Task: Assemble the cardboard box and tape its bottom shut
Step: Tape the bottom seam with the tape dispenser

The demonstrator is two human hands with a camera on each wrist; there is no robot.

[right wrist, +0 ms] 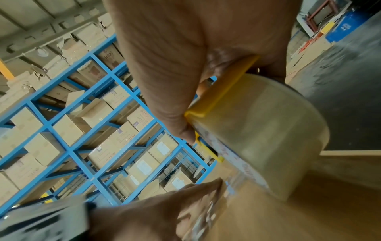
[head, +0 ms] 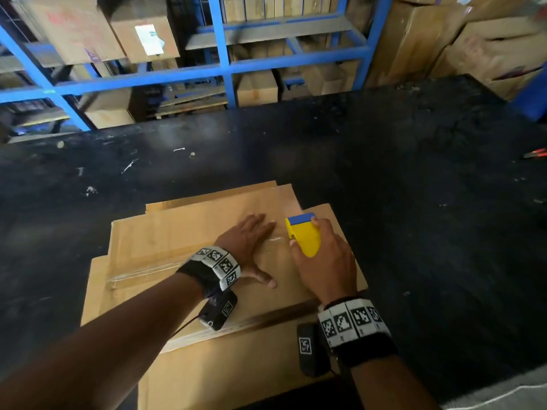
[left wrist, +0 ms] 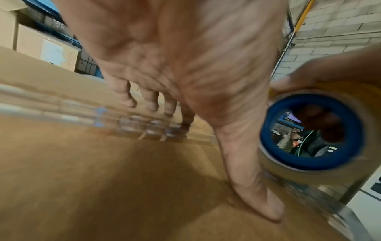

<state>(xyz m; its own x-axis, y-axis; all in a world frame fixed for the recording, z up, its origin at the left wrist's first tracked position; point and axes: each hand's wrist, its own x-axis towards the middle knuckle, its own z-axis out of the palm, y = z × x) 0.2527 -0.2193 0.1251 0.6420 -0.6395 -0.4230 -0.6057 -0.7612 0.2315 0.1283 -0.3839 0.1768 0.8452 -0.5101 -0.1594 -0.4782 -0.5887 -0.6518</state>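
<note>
The brown cardboard box (head: 177, 232) lies on the black table with its flaps folded flat. A strip of clear tape (head: 148, 272) runs along the seam from the left edge toward the middle. My left hand (head: 251, 244) lies flat on the box, its straight fingers (left wrist: 151, 104) pressing the tape (left wrist: 62, 107). Just to its right, my right hand (head: 325, 261) grips a yellow tape dispenser (head: 305, 235) holding a clear roll with a blue core (left wrist: 311, 132). The roll (right wrist: 268, 138) touches the box surface beside the left hand (right wrist: 164, 212).
More flat cardboard (head: 236, 365) sticks out under the box toward me. The black table (head: 414, 173) stretches far and right, with small scraps on it and a red-handled tool (head: 534, 153) at its right edge. Blue racks (head: 225, 69) with cartons stand behind.
</note>
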